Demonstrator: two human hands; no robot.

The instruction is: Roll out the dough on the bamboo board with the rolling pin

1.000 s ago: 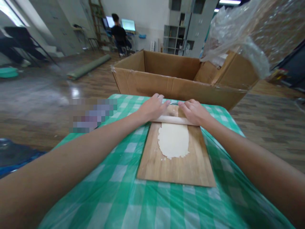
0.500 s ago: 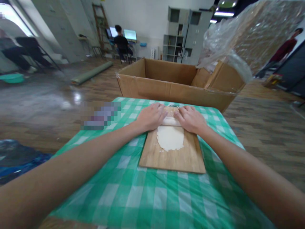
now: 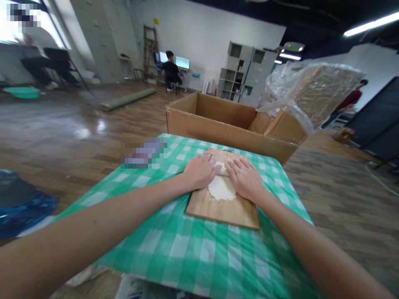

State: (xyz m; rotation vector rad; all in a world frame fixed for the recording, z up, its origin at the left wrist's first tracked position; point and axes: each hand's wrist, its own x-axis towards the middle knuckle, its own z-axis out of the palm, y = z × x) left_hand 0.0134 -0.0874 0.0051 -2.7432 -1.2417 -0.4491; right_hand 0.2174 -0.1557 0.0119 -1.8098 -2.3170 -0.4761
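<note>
A pale, floury rolling pin (image 3: 222,168) lies crosswise over a thin sheet of white dough (image 3: 222,189). My left hand (image 3: 201,169) covers its left end, fingers laid forward over it. Over the right end rests my right hand (image 3: 245,176), its fingers draped across in the same way. Both palms hide most of the pin; only its middle shows between the thumbs. Below the pin, the near part of the dough is visible, with a ragged edge and small crumbs. Under it all is a wooden cutting board (image 3: 224,216), dusted with flour at its far end.
A green checked tablecloth (image 3: 156,245) covers the table. A pixelated flat item (image 3: 145,153) is at its far left edge. Behind the table stands a large open cardboard box (image 3: 218,124) with plastic wrap. Blue plastic bags (image 3: 28,211) lie on the floor at left. Other people are farther off.
Both hands have moved the rolling pin toward me along the board, covering more of the dough. The camera view has tilted upward and turned slightly.
</note>
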